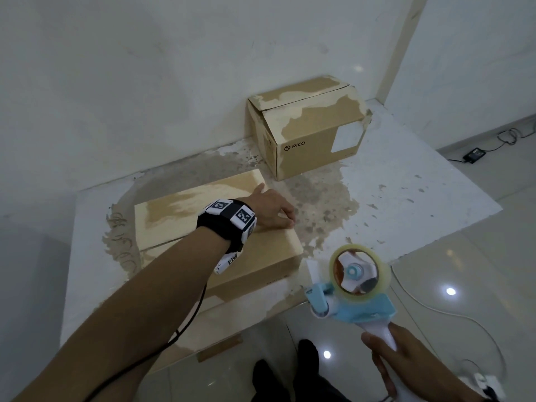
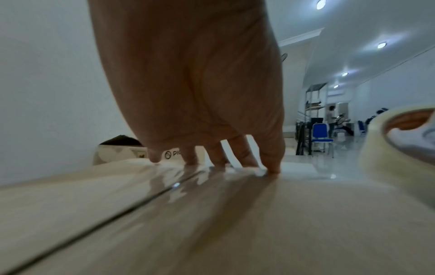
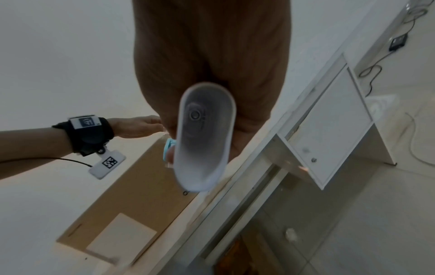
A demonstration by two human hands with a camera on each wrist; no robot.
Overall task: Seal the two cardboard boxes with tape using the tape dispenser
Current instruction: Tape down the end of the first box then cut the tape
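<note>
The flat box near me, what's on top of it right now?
Only the left hand rests on the flat box, fingers at its far right edge. The lid seam shows bare; the patch under the palm is hidden.

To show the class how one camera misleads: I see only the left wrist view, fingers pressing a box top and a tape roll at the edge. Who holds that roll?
Observer: The right hand grips the tape dispenser by its white handle.
Operator: Is it on the box?
Observer: No, it hangs apart, past the flat box's near right corner.
Operator: And the PICO box?
Observer: The PICO box stands behind, top flaps folded down, with a white label on its side.
</note>
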